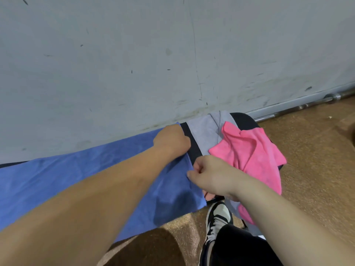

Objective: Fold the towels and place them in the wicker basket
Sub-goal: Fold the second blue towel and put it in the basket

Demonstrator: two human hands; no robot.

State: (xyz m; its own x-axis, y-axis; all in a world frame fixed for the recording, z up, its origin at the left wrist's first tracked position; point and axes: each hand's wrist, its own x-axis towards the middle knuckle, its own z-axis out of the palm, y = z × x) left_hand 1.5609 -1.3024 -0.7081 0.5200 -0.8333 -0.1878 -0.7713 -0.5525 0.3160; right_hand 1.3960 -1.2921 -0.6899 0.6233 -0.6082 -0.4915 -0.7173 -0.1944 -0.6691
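A blue towel (80,175) lies spread flat over a dark bench, running from the left edge to the middle of the view. My left hand (171,140) is closed on its far right corner, by the wall. My right hand (209,174) pinches the towel's right edge nearer to me. Just right of both hands, a crumpled pink towel (251,154) lies on top of a grey towel (203,131) on the bench's right end. No wicker basket is in view.
A scuffed grey wall (153,54) rises right behind the bench. A metal barbell bar (299,107) lies along the wall's foot at the right. Brown speckled floor (317,150) spreads to the right and front. My black-and-white shoe (217,221) stands below the bench.
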